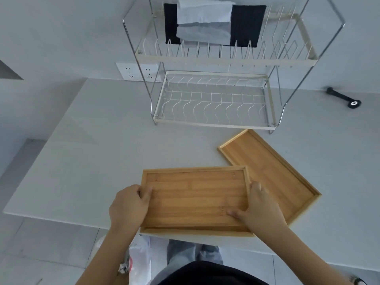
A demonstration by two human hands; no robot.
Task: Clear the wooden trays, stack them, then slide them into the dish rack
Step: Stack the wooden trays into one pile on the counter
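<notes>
A white table (pixel 82 151) carries a two-tier wire dish rack (pixel 216 95) at its far edge, and a bamboo tray (pixel 277 171) lies angled just before it. Nearer, the left hand (pixel 129 204) and right hand (pixel 259 210) clamp the ends of an upper tray (pixel 195 198) resting atop a lower tray (pixel 197 231).

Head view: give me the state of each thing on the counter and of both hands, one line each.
Top tray: empty, held over another tray.
Lower tray: flat beneath it, only its near edge visible.
Third tray: empty, flat, angled, apart.
Dish rack: lower tier empty; cloths on top.
Left hand: gripping left rim.
Right hand: gripping right rim.
</notes>
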